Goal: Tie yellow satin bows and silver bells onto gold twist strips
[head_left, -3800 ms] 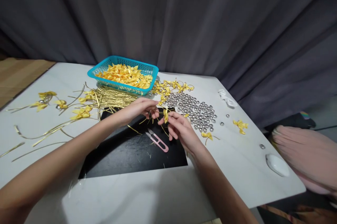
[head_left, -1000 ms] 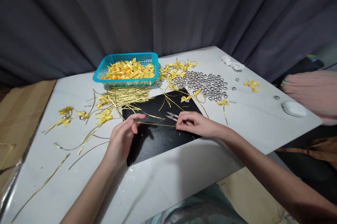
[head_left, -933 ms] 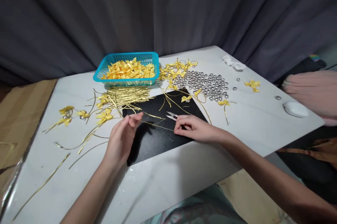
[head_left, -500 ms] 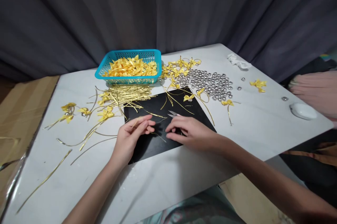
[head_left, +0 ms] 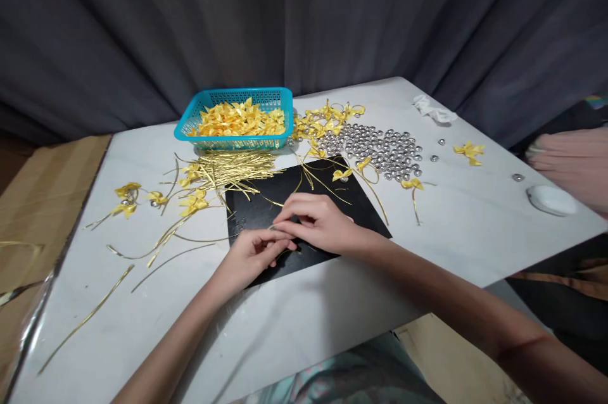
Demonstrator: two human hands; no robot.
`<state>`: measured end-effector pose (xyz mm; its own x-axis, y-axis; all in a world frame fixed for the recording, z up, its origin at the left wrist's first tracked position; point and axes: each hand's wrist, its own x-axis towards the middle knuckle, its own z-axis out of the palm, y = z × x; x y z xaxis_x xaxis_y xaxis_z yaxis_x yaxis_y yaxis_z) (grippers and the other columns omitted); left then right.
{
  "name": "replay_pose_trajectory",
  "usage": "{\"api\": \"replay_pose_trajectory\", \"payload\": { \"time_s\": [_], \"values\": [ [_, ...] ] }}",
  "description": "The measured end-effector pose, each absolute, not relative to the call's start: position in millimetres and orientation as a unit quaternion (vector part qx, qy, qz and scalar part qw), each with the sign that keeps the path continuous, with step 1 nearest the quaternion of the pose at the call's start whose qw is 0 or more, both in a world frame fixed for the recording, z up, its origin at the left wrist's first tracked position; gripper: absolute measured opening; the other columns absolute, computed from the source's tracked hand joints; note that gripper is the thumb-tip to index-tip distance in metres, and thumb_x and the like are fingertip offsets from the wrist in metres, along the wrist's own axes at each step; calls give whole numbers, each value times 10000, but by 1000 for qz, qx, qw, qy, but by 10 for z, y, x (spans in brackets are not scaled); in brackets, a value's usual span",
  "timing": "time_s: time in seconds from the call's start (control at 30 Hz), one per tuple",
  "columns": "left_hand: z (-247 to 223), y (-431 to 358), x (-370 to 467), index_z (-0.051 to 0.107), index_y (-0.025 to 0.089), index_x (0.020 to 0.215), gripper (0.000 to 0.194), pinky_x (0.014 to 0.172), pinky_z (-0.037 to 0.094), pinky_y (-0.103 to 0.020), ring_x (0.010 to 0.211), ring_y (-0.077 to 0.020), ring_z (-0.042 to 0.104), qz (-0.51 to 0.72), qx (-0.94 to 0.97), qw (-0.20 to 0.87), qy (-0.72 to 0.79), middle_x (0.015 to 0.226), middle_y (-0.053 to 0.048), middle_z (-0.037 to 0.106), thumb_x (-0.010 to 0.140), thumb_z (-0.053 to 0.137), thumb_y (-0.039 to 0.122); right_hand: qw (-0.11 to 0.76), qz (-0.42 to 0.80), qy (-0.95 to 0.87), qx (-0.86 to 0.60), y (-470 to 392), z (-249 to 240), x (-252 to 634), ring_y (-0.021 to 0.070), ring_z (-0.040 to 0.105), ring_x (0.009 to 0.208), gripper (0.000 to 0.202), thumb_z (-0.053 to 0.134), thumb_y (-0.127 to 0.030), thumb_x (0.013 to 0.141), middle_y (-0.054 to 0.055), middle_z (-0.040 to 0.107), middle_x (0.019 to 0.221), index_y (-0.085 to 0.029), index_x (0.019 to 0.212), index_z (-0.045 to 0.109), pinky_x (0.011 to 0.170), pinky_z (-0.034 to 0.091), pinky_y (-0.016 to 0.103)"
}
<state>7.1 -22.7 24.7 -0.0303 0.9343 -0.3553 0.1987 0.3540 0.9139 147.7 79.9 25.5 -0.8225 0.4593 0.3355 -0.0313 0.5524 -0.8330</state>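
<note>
Over the black mat (head_left: 365, 214), my left hand (head_left: 254, 255) is closed in a pinch on a thin gold cord (head_left: 281, 256), of which only short bits show. My right hand (head_left: 318, 220) meets it from the right, thumb and index fingertips pressed together at the same cord. The fingers of both hands touch, so most of the cord between them is hidden. Just behind the right hand, loose gold cords and a yellow ribbon bow (head_left: 342, 174) lie on the mat's far part.
A blue basket (head_left: 289, 114) of yellow ribbon bows stands at the back, with a pile of gold cords (head_left: 237, 168) before it. Many silver beads (head_left: 380, 151) spread to its right. A white oval object (head_left: 551, 200) and crumpled white tissue (head_left: 433, 110) lie on the right.
My right hand has moved left to meet my left hand, its fingers now closed together. My left hand has shifted slightly down and right. The scissors blades near the right hand are now hidden.
</note>
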Motion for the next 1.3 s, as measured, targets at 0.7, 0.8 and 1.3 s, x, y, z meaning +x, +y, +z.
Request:
{"api": "replay_pose_trajectory", "payload": {
  "time_s": [0.7, 0.8, 1.3],
  "values": [
    [328, -276, 15, 753, 150, 852, 312, 406, 277, -200, 422, -71, 394, 275, 481, 571, 606, 746, -82, 724, 784, 597, 411, 58, 543, -827, -130, 794, 163, 1667, 48, 340, 498, 266, 517, -124, 803, -7, 572, 728, -141, 1031, 652, 466, 274, 184],
    [327, -263, 5, 730, 152, 894, 301, 423, 322, -194, 448, -72, 424, 298, 457, 589, 597, 862, -106, 734, 787, 596, 400, 31, 552, -821, -139, 833, 112, 1692, 57, 331, 485, 193, 581, -261, 813, -44, 464, 540, -127, 857, 713, 450, 248, 181],
    [-68, -210, 54, 680, 171, 802, 301, 401, 290, -148, 501, -80, 518, 403, 371, 617, 565, 773, -57, 733, 729, 659, 462, 98, 200, -906, -359, 1756, 216, 2206, 186, 607, 783, 105, 540, -180, 827, 66, 641, 856, -163, 828, 644, 700, 451, 302]
  ]
}}
